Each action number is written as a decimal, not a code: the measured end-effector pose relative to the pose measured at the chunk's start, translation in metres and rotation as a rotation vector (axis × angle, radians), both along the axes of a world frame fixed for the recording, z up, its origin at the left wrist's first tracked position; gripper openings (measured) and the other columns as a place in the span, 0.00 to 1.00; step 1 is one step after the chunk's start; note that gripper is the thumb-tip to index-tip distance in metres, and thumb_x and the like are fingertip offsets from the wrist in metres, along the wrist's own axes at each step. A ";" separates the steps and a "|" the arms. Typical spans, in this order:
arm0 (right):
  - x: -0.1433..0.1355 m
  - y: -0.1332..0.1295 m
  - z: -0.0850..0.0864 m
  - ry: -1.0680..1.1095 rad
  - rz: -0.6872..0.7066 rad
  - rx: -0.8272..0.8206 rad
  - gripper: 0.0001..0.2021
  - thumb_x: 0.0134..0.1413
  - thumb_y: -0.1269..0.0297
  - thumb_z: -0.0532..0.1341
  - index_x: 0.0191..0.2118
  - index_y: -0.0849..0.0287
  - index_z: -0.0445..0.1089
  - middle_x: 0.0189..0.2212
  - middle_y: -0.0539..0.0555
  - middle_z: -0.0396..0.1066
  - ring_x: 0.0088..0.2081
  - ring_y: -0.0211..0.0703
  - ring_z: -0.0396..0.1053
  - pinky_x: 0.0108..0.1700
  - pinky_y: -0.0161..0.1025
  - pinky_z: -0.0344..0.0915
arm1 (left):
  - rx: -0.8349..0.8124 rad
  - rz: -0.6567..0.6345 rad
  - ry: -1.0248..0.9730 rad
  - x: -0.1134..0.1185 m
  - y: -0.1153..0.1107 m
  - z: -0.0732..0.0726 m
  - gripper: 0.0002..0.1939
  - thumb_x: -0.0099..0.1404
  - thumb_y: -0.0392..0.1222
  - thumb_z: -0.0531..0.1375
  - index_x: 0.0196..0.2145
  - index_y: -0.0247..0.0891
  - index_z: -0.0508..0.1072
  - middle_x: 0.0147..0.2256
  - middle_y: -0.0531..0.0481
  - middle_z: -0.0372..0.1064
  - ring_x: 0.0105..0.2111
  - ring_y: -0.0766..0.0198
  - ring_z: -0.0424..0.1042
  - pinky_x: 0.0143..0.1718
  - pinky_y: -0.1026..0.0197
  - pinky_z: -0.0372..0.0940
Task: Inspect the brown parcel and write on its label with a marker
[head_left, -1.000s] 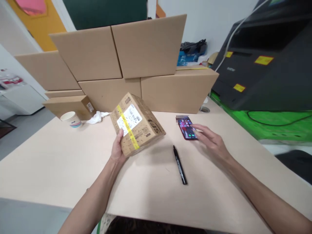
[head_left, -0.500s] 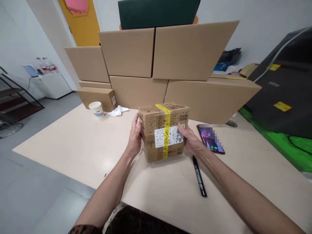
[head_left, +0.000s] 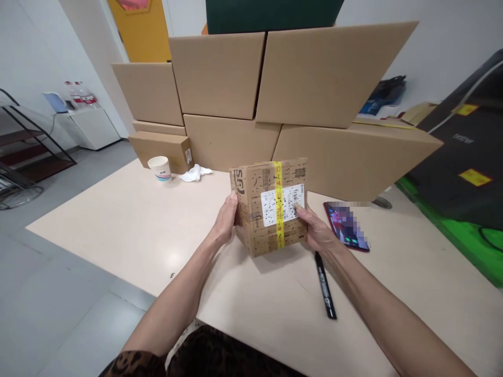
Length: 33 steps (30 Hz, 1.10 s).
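A brown cardboard parcel [head_left: 255, 238] with a white label [head_left: 269, 209] and a vertical strip of yellow tape [head_left: 280, 230] is tilted above the table, its labelled side facing me. My left hand [head_left: 226, 217] grips its left side, partly hidden behind the edge. On the right side, my right hand [head_left: 316, 228] holds the parcel with the thumb on the label's edge and the fingers behind it. A black marker [head_left: 326, 288] lies on the table [head_left: 259, 293] just below my right hand.
Large cardboard boxes [head_left: 218, 76] are stacked along the table's back. A phone [head_left: 346, 225] lies right of my right hand. At the back left are a paper cup [head_left: 160, 169], crumpled white tissue [head_left: 195, 173] and a smaller box [head_left: 157, 149]. A black case [head_left: 467, 146] stands far right.
Both hands have turned the parcel, so its left side with dark lettering shows more and its top shows less. The whole view has shifted slightly.
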State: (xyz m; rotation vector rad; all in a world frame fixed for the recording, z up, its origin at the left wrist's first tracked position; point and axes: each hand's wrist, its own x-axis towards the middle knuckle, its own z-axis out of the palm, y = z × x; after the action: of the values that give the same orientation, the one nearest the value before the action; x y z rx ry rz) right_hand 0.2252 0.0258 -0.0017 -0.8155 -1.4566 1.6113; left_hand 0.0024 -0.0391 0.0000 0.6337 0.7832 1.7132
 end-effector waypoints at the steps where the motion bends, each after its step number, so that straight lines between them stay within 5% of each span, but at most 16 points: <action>1: 0.002 0.000 0.001 0.018 0.004 -0.023 0.36 0.51 0.45 0.67 0.65 0.46 0.64 0.57 0.55 0.78 0.59 0.60 0.75 0.60 0.58 0.73 | -0.011 -0.003 0.032 0.001 0.000 0.000 0.17 0.67 0.53 0.66 0.47 0.38 0.80 0.57 0.42 0.76 0.67 0.47 0.63 0.69 0.48 0.57; 9: 0.002 0.001 0.009 0.168 -0.070 -0.326 0.21 0.58 0.45 0.64 0.53 0.49 0.76 0.46 0.53 0.84 0.53 0.57 0.79 0.56 0.54 0.76 | -0.269 -0.204 -0.190 0.004 -0.006 0.011 0.27 0.76 0.56 0.53 0.62 0.35 0.71 0.55 0.39 0.78 0.60 0.50 0.73 0.67 0.48 0.63; 15: -0.008 0.003 -0.001 0.211 -0.090 -0.415 0.10 0.54 0.57 0.70 0.41 0.54 0.78 0.39 0.54 0.84 0.47 0.50 0.82 0.49 0.42 0.79 | -0.155 -0.303 -0.320 0.008 -0.015 0.022 0.41 0.76 0.66 0.37 0.66 0.32 0.65 0.59 0.35 0.74 0.64 0.48 0.69 0.66 0.44 0.62; 21: -0.004 0.012 -0.011 0.241 -0.337 -0.320 0.10 0.44 0.64 0.74 0.35 0.51 0.77 0.30 0.44 0.82 0.35 0.40 0.80 0.39 0.32 0.78 | 0.030 -0.287 -0.075 0.005 -0.012 0.009 0.25 0.72 0.51 0.60 0.63 0.44 0.71 0.70 0.47 0.61 0.70 0.47 0.58 0.68 0.46 0.57; 29: -0.002 0.007 0.006 0.208 -0.351 -0.141 0.13 0.49 0.49 0.70 0.36 0.50 0.78 0.41 0.50 0.84 0.53 0.55 0.79 0.55 0.50 0.77 | 0.042 -0.437 0.296 0.013 -0.014 -0.005 0.36 0.62 0.53 0.71 0.65 0.48 0.70 0.65 0.41 0.68 0.69 0.42 0.58 0.69 0.40 0.50; 33: 0.006 0.008 0.022 0.147 -0.354 -0.041 0.21 0.53 0.39 0.66 0.43 0.49 0.77 0.53 0.52 0.80 0.61 0.54 0.73 0.63 0.51 0.71 | 0.058 -0.383 0.480 0.012 -0.015 -0.010 0.36 0.62 0.55 0.71 0.66 0.54 0.69 0.71 0.46 0.58 0.72 0.40 0.51 0.70 0.37 0.50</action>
State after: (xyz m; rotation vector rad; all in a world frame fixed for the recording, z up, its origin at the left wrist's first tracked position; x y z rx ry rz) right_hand 0.2311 0.0334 0.0199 -0.9011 -1.1087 1.4029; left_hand 0.0141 -0.0546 -0.0100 1.1803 0.8742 1.2476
